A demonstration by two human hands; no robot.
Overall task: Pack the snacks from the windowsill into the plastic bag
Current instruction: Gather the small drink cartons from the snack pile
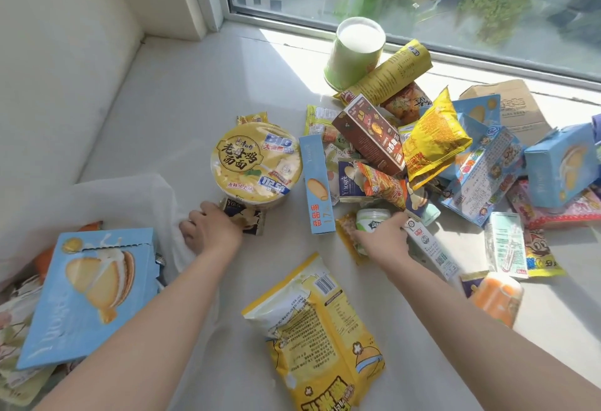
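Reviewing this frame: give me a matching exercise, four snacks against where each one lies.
Things:
1 noodle bowl
2 green cup
3 large yellow bag
4 large blue box

Places:
a nearest the window
b between the two forearms
c far left
d just beyond the left hand

Pairs: 1-d, 2-a, 3-b, 4-c

Two bare forearms reach forward from the lower corners, angled inward. The left forearm (146,323) ends in the left hand (209,228), back up, fingers curled down onto the edge of a bag (130,196). The right forearm (471,309) ends in the right hand (385,236), back up, fingers and thumb curled round a small tub (372,218). The hands are well apart.
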